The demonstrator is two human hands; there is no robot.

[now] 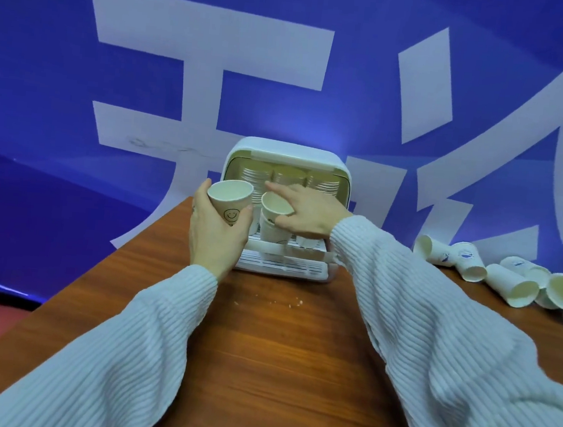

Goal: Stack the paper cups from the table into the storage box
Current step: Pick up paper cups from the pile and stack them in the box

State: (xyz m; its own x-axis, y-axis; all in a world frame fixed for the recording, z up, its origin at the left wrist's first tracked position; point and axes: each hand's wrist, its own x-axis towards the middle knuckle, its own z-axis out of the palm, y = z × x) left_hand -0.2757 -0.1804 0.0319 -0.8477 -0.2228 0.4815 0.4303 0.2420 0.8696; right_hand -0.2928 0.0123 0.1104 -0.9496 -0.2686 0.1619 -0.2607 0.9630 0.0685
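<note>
Paper cups are what I am putting away, and I see them in three places; one is in my left hand, one is under my right hand, and a loose heap of cups lies on its side far to the right on the wooden table.

On the left, my left hand is wrapped round a smiley-face cup, held upright with its mouth up, just in front of the storage box; it is not in the box yet.

In the middle, the white storage box stands at the far edge of the table with its front open; tall stacks of cups fill the back of it, and a short front stack stands on the slotted tray.

My right hand pinches the rim of the tilted top cup of that short stack, with the first finger pointing out straight toward the back stacks.

I think the step now is to seat this cup; I would turn it straight first, so it sits level in the cup below, then push down softly so the paper does not crush; next I would drop the smiley-face cup in on top, mouth up; I would keep my sleeve away from the heap on the right.
</note>
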